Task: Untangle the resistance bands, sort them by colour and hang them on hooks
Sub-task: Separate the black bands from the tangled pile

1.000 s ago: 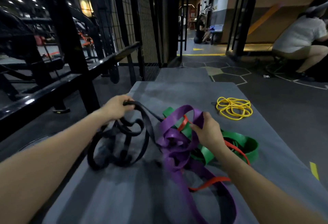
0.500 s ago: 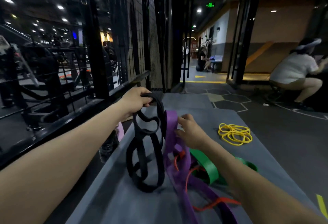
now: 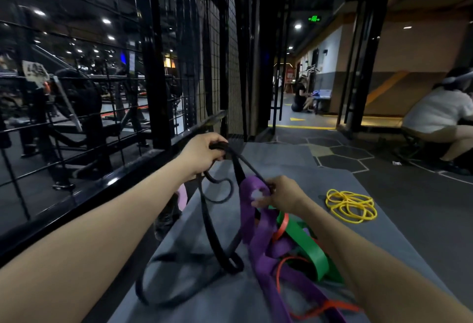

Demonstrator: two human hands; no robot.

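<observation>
My left hand (image 3: 203, 154) is closed on the top of the black bands (image 3: 212, 230) and holds them up above a grey mat (image 3: 286, 166). Their lower loops trail on the mat. My right hand (image 3: 282, 192) grips the purple band (image 3: 258, 235) at its raised top, where a black strand runs in as well. Under and right of the purple band lie a green band (image 3: 305, 244) and a thin red band (image 3: 281, 266), all still tangled. A coil of yellow bands (image 3: 350, 205) lies apart on the mat to the right.
A black metal rail and wire-mesh fence (image 3: 163, 67) run along the left of the mat. A pink object (image 3: 182, 196) shows between rail and mat. A person in a white top (image 3: 440, 115) crouches at the right; another person (image 3: 299, 97) sits far down the corridor.
My left hand has lifted the black bands higher, stretching them out so their loops hang longer. My right hand has risen with the purple band. My view has tilted upward.
</observation>
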